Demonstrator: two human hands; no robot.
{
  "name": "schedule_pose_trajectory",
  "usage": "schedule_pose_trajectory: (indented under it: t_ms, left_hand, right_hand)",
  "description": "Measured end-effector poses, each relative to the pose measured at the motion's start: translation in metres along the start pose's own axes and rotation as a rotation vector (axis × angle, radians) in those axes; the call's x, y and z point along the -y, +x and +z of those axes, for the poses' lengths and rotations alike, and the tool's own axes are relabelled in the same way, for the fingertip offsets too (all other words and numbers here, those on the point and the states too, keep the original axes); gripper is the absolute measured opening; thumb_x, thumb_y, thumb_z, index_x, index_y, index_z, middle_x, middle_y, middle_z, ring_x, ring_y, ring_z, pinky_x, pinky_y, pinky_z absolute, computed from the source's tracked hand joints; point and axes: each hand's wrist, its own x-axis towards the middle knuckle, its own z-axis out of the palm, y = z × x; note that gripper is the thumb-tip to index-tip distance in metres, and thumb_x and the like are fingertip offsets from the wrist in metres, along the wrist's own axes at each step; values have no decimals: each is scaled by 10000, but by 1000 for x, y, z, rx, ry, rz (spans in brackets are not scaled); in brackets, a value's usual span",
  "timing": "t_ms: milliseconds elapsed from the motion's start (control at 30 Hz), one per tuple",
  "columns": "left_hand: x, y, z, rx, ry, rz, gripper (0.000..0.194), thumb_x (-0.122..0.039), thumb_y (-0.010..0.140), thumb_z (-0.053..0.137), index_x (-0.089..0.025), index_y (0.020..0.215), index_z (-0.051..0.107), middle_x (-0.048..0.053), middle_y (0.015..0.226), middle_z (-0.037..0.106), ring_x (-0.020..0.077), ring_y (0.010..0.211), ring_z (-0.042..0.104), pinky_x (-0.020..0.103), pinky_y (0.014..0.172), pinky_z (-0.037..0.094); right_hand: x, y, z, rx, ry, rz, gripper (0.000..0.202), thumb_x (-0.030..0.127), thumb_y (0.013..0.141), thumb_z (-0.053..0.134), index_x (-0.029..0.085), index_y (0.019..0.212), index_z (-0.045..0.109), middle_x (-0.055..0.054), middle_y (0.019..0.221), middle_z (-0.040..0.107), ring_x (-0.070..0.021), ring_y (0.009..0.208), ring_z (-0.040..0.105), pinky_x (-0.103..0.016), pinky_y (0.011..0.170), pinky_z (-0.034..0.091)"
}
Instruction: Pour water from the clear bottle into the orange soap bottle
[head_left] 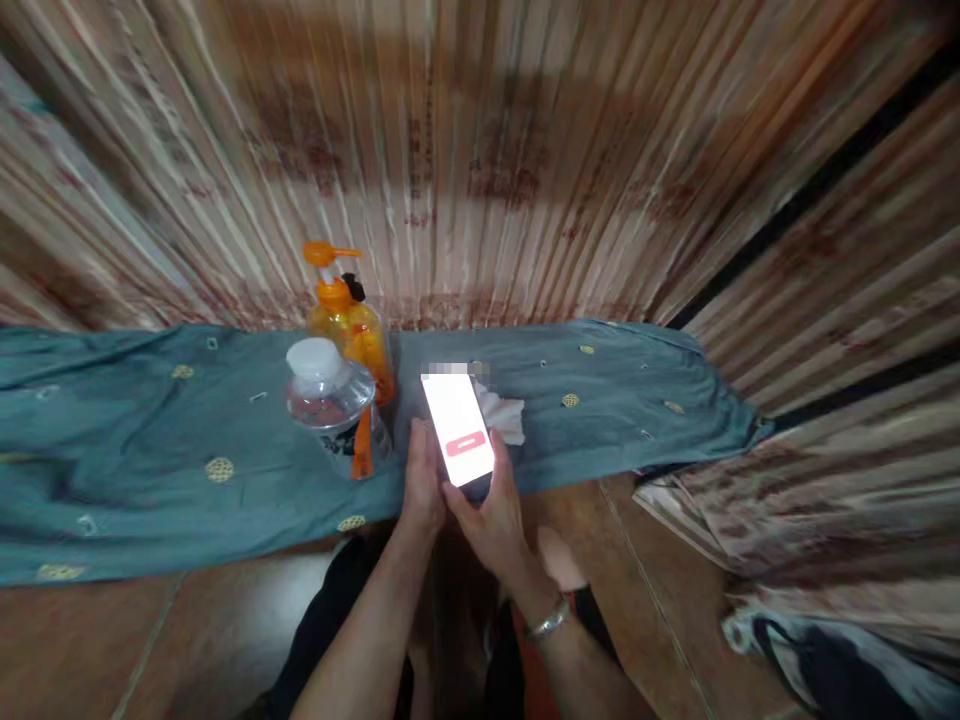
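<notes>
A smartphone (459,415) with a bright white screen and a red button low on it is tilted over the cloth-covered surface. My right hand (491,515) grips its lower right side, the thumb at the bottom edge. Against the phone's lower left edge is my left hand (424,485), with its fingers partly hidden. A crumpled white tissue (508,418) lies just right of the phone. To the left stands a clear bottle with a white cap (319,362), in front of an orange pump bottle (349,325).
A blue-green cloth (630,400) with yellow patterns covers the narrow bench-like surface. Behind it hangs a pleated patterned curtain (450,180). Dark bars (840,180) slant at the right. A dark and white bundle (832,660) lies at lower right on the tiled floor (637,600).
</notes>
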Motion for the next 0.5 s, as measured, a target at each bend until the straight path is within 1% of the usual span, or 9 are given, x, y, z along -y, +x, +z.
schedule_pose_trajectory:
  t_ms: [133,267,400,500]
  left_hand:
    - [0,-2,0,-15,4,22,588,-489,1179,375,-81,1262,790,145,1078,894,295,991,867,454,1140,606]
    - [2,0,0,-14,-3,45,560,-478,1165,399,-81,1250,784,184,1174,881,343,1123,853,491,1111,628]
    - [5,3,-2,18,-10,49,541,-487,1148,422,-109,1181,808,180,1167,884,357,1161,846,498,1120,626]
    - [5,5,-3,36,-13,55,566,-500,1146,406,-109,1163,815,185,1159,885,367,1163,845,511,1123,627]
  right_hand:
    - [1,1,-1,0,-19,21,968,557,962,746,110,1729,361,-268,1717,536,-399,1609,531,-602,1301,490]
    - [1,3,1,-3,-27,43,976,501,941,770,109,1731,353,-275,1717,538,-414,1619,519,-622,1312,470]
    - [1,6,4,-7,-42,41,988,505,940,772,107,1735,341,-281,1722,532,-415,1626,513,-622,1317,461]
    - [1,7,7,-10,-43,39,981,515,953,753,99,1735,333,-289,1721,532,-414,1623,517,-622,1313,465]
